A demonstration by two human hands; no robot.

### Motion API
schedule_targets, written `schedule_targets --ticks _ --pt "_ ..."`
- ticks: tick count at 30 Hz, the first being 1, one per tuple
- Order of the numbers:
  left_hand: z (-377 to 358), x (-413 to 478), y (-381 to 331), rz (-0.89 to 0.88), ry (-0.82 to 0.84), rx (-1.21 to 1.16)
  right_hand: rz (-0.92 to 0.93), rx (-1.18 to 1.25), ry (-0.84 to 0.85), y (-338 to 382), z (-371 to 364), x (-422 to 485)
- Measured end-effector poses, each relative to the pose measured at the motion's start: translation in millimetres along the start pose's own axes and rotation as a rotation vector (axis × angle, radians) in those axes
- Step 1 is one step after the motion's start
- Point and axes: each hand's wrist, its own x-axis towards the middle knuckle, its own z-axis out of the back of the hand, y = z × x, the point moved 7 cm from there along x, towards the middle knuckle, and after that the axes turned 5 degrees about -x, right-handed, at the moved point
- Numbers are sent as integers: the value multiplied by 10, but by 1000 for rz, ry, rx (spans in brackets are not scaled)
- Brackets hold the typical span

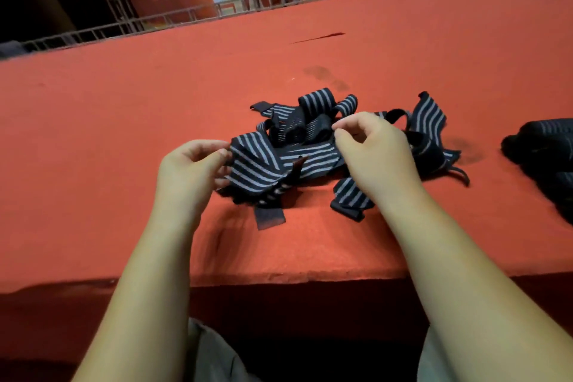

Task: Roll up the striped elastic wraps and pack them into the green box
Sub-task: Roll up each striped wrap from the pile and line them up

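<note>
Striped wraps (297, 146) lie tangled, unrolled, at frame centre on red surface (124, 121). Left hand (189, 174) pinches a wrap edge; right hand (375, 149) pinches above the pile. Green box unseen; packing not begun.

Two hands, the left hand (189, 170) and the right hand (376, 152), are over one red table (124, 121). One messy pile of striped wraps (297, 146) lies there; the number of wraps is too tangled to count. One dark bundle (545, 149) sits at the right edge.
</note>
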Motion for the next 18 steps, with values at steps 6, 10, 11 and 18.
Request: schedule_targets --ticks 6,10,11,18 --pt "769 332 289 -147 -202 586 10 77 -25 259 -296 -52" --pt "917 423 567 -48 -72 769 94 54 50 478 -595 -172" --pt "922 418 627 -22 -42 785 117 44 71 522 -653 -209" --pt "855 320 582 -127 -27 688 154 -56 151 466 -868 -378"
